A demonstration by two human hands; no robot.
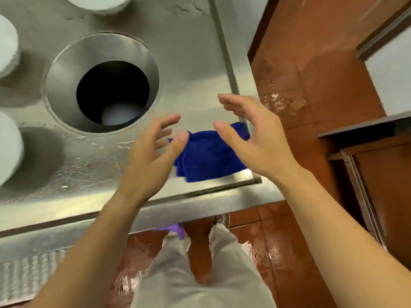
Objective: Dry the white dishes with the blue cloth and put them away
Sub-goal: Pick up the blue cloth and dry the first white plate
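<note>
Two bare hands hover over a wet stainless-steel tabletop (193, 52), seen from above. The landmark is a round chute hole (113, 92) sunk into the metal, with a pale rounded object visible deep inside it. Left of the hole, three white dishes sit along the frame edge: one at the upper left (7, 45), one at the lower left (10, 147), both cut off by the frame. A third white dish (100, 3) lies above the hole at the top edge. Below and right of the hole, the left hand (149, 156) is spread wide with fingers apart, holding nothing. Just right of it, the blue cloth (206, 156) lies crumpled on the tabletop near its front right corner, partly hidden behind both hands. The right hand (255, 138) is further right of the hole, open and curved with thumb and fingers well apart, also empty, above the cloth's right edge. Beyond the tabletop lies a glossy reddish tile floor (311, 74). Light-coloured trousers (178, 274) show beneath the tabletop's front edge.
</note>
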